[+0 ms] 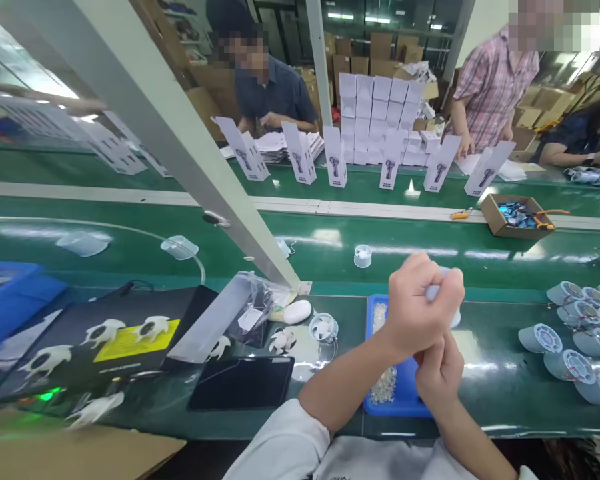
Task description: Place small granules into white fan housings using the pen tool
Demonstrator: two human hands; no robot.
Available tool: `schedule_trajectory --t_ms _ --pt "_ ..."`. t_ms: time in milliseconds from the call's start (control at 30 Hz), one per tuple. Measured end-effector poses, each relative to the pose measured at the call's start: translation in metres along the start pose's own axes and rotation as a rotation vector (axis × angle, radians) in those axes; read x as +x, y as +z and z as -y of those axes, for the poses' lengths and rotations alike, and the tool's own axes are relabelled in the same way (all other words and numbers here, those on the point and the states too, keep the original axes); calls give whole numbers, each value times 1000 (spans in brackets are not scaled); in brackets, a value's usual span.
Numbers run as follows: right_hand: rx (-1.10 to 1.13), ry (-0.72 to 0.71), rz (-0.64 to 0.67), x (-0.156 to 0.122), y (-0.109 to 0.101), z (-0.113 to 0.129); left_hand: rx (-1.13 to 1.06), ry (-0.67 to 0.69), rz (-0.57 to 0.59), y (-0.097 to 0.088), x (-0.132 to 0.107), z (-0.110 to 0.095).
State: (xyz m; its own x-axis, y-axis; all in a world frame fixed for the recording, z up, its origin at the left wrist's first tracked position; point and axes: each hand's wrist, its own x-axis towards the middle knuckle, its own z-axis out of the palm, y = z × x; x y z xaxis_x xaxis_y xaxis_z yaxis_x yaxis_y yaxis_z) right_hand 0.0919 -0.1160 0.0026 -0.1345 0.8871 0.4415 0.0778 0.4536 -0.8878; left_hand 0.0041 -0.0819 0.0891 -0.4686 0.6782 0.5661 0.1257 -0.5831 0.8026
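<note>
My left hand is closed around a pale plastic fan housing, held above the blue tray. Most of the housing is hidden behind the fingers. Just below it, my right hand is closed, fingers pinched together under the left hand; whatever they hold is out of sight. Small whitish parts lie along the left side of the tray. Left of the tray, a round white fan unit rests on the bench beside a white fan impeller.
Several fan housings stand at the right. A black tablet lies left, near a slanted grey post. Across the green conveyor are upright printed boxes, a carton and people at work.
</note>
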Motion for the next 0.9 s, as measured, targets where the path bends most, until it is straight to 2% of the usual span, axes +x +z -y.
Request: schedule_trajectory --t_ms 100,200,300,400,433,467,533,600,633,700,767,900 --pt "56 -5 -76 -4 7 -1 -111 -61 121 0 -2 5" --pt "47 18 -36 3 3 4 -253 -120 125 2 -1 17" --pt "-19 102 25 18 -10 5 -335 -273 170 4 4 29" --pt "-99 157 32 32 -26 -3 -406 -528 433 2 14 45" --pt "-128 167 50 35 -31 -7 -434 -592 524 1 17 52" --pt "-166 174 82 37 -37 -12 -427 -620 566 -2 21 60" --pt "-263 195 167 38 -45 -23 -217 -568 496 -8 28 79" --pt "-356 216 220 36 -51 -34 160 -495 389 -14 33 99" --pt "-385 223 232 35 -52 -39 344 -474 391 -18 34 108" --pt "-388 229 239 32 -53 -48 627 -461 487 -23 35 122" --pt "-321 224 228 29 -50 -56 809 -431 617 -25 33 131" --pt "-77 215 259 27 -38 -68 974 -349 760 -25 30 138"
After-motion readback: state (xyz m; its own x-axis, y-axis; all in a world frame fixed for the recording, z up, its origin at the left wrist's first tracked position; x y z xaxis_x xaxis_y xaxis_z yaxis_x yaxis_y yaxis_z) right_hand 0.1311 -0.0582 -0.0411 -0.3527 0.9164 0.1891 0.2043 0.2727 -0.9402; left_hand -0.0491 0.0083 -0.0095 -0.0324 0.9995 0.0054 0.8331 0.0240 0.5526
